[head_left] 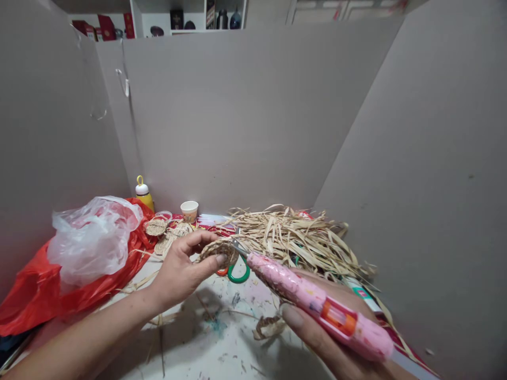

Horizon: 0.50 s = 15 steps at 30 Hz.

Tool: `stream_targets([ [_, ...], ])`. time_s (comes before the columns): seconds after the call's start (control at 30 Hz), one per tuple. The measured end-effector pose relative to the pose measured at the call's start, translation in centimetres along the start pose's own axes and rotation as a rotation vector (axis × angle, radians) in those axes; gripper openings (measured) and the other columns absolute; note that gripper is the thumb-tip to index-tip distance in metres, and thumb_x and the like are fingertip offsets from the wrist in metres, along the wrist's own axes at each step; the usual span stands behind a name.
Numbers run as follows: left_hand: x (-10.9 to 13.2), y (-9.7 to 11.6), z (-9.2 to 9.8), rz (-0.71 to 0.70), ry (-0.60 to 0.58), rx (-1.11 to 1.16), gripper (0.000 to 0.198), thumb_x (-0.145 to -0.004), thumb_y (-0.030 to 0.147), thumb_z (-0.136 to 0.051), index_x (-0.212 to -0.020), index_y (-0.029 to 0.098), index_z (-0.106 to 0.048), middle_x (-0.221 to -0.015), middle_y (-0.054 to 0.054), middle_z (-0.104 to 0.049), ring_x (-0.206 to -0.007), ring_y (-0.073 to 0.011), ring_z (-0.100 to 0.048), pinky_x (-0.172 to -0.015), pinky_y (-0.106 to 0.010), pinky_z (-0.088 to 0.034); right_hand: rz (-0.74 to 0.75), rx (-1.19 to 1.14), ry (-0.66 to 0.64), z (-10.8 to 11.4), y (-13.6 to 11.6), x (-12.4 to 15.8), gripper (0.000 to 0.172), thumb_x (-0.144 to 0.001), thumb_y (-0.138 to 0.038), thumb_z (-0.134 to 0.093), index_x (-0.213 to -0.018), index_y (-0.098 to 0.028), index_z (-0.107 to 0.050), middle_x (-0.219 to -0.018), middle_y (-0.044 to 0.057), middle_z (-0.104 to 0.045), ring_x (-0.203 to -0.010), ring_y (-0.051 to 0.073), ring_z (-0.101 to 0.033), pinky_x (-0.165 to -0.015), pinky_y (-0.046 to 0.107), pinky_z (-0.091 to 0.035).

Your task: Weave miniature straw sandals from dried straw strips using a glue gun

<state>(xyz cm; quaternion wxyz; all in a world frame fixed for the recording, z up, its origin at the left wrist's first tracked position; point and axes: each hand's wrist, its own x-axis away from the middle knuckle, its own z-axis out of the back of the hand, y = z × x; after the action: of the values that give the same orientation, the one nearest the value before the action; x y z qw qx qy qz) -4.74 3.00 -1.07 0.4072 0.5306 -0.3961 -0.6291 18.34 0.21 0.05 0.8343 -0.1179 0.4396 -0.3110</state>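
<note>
My left hand point(180, 272) pinches a small woven straw piece point(217, 250) between thumb and fingers, held above the table. My right hand point(320, 327) grips a pink glue gun point(312, 301) whose metal tip touches the right edge of the woven piece. A pile of loose dry straw strips point(293, 235) lies just behind the hands. Scissors with green and orange handles point(237, 274) rest on the table under the woven piece. A curled bit of braided straw point(269, 327) lies on the table near my right thumb.
A red plastic bag point(59, 295) with a clear bag point(91, 237) on it fills the left side. Several woven straw pieces point(166, 235), a paper cup point(189, 211) and a yellow bottle point(143, 192) stand at the back. Grey partition walls point(237, 116) enclose the stained white table point(209, 348).
</note>
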Motion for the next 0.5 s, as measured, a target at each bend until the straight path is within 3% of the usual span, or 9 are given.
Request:
stream_targets([
  [0.17, 0.15, 0.18, -0.18, -0.144, 0.049, -0.205, 0.006, -0.078, 0.017, -0.067, -0.083, 0.02, -0.066, -0.079, 0.001, -0.063, -0.074, -0.0132, -0.056, -0.07, -0.026, -0.044, -0.005, 0.017, -0.018, -0.24, 0.05, -0.09, 0.029, -0.091, -0.031, -0.055, -0.116, -0.029, -0.068, -0.095, 0.005, -0.076, -0.091, 0.026, -0.072, -0.064, 0.03, -0.06],
  [0.3, 0.24, -0.07, -0.25, -0.207, 0.055, -0.266, 0.01, -0.078, 0.013, -0.066, -0.084, 0.02, -0.064, -0.08, 0.001, -0.062, -0.075, -0.0134, -0.057, -0.071, -0.026, -0.045, 0.017, 0.028, -0.059, -0.42, 0.18, -0.09, 0.032, -0.091, -0.03, -0.055, -0.121, -0.026, -0.065, -0.107, 0.006, -0.074, -0.097, 0.025, -0.07, -0.067, 0.029, -0.06],
  [0.5, 0.38, -0.23, -0.33, -0.263, 0.059, -0.328, 0.015, -0.077, 0.007, -0.064, -0.084, 0.021, -0.062, -0.08, 0.003, -0.061, -0.074, -0.0119, -0.055, -0.069, -0.024, -0.044, -0.002, 0.052, -0.027, -0.74, 0.22, 0.15, 0.028, -0.092, -0.03, -0.054, -0.116, -0.025, -0.068, -0.098, 0.006, -0.075, -0.093, 0.025, -0.072, -0.071, 0.03, -0.061],
])
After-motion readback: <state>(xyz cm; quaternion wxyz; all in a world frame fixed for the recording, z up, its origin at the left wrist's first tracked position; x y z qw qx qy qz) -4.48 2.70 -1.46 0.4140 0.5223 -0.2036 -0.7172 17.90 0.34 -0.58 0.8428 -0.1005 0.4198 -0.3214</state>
